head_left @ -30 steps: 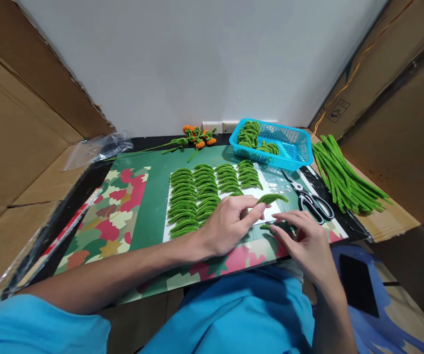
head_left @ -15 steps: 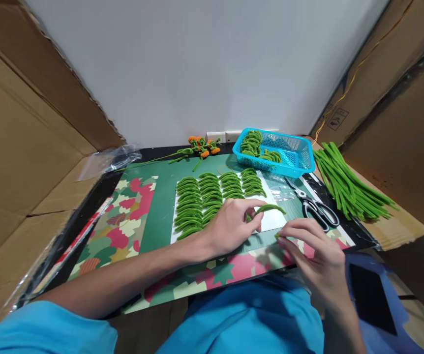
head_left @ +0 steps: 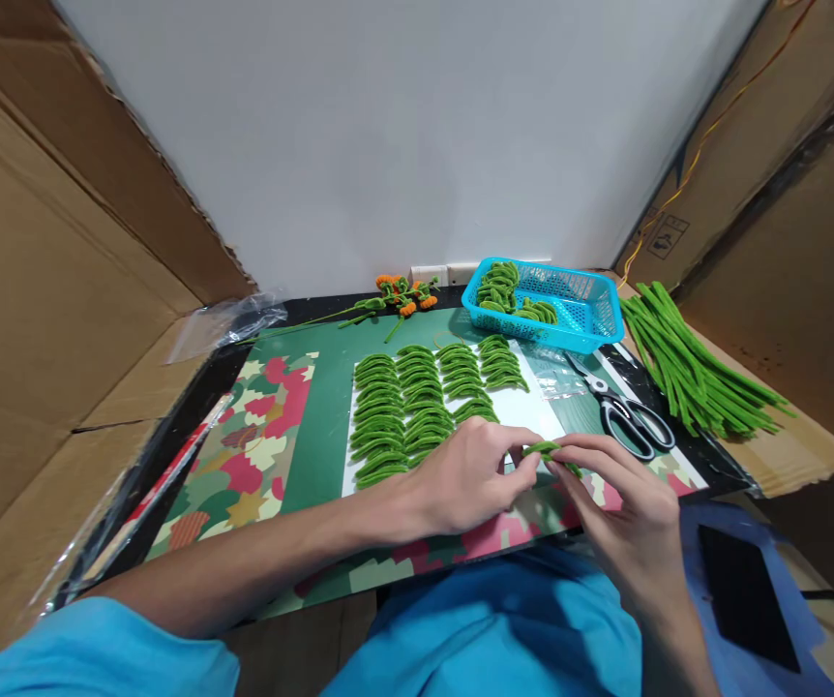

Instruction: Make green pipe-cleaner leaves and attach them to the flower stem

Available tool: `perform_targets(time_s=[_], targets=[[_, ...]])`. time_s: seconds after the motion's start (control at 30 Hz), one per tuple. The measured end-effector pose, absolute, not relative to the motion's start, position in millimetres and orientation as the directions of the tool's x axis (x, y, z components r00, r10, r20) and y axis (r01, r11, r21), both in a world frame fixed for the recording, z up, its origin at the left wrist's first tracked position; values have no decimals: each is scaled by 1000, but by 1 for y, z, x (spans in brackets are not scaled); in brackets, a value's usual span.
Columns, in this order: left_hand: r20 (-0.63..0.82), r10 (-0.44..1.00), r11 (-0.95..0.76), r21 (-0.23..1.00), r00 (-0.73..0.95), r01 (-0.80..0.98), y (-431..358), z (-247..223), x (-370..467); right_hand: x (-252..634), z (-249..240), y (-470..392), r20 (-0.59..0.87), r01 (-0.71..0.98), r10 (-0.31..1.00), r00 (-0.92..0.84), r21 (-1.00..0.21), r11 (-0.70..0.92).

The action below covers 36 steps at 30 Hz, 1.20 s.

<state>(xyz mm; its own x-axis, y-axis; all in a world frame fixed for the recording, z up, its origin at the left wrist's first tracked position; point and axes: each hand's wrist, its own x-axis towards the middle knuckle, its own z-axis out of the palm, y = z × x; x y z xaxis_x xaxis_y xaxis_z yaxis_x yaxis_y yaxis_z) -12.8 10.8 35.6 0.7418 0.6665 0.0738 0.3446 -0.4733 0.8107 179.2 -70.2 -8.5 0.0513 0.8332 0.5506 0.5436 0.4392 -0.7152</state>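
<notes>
My left hand (head_left: 479, 474) pinches a short curved green fuzzy piece (head_left: 542, 449) near the front right of the mat. Close against it, my right hand (head_left: 624, 484) has its thumb and fingers closed on the same piece, whose end pokes out below the fingertips. To the left, several curved green pieces (head_left: 377, 423) lie in columns on a white sheet (head_left: 544, 411). My left hand and wrist hide the sheet's lower edge. How the held piece is bent between my fingertips is partly hidden.
A blue basket (head_left: 591, 334) holding green pieces stands at the back right. Black-handled scissors (head_left: 624, 416) lie right of the sheet, beside long green stems (head_left: 699, 373). Orange flowers (head_left: 406, 292) lie near the wall. A phone-like dark slab (head_left: 747, 595) is at the lower right.
My left hand has moved right and towards me with the curved piece, from over the sheet to my right hand. Their fingertips now meet at the piece. The view has shifted slightly.
</notes>
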Motion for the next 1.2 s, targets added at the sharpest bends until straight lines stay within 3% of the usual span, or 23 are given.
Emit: perform_targets(time_s=[0.27,0.53,0.77,0.97,1.2], targets=[[47,593,-511,794,804,330,10,36,-15,175,-14,-75,489,494,851,191,-797,347],[58,661,-440,837,748,324,14,40,-12,175,-12,-76,517,490,846,129,-775,399],[-76,719,-210,923,691,321,14,35,-12,174,-10,-73,596,473,792,133,-740,478],[-164,627,75,986,762,151,15,31,-10,173,-9,-73,601,479,783,158,-741,471],[-135,656,51,990,742,134,13,33,-9,172,-8,-74,622,522,770,138,-707,477]])
